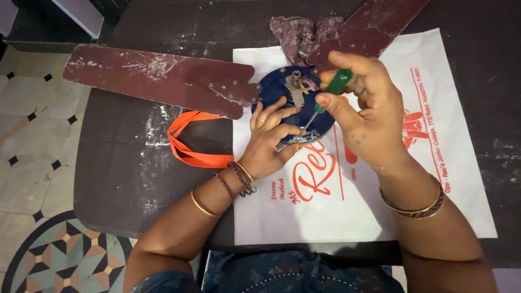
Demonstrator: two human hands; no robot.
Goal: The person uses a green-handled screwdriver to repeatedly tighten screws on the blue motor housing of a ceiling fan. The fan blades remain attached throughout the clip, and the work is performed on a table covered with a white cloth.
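Note:
A ceiling fan lies on a dark table, its round blue motor housing (277, 92) resting on a white cloth bag (347, 206). Dusty maroon blades (157, 76) stick out to the left and to the upper right. My left hand (268, 138) lies flat on the housing's near edge, fingers spread, steadying it. My right hand (361, 108) grips a screwdriver by its green handle (338, 81); the thin metal shaft (309, 122) slants down to the housing's lower rim beside my left fingers. A short metal stem (296, 81) rises from the housing's middle.
The orange strap (187, 152) of the bag loops out on the table's left part. A crumpled maroon rag (298, 30) lies behind the fan. The dark table (119, 184) ends at the left over a patterned tile floor (32, 135).

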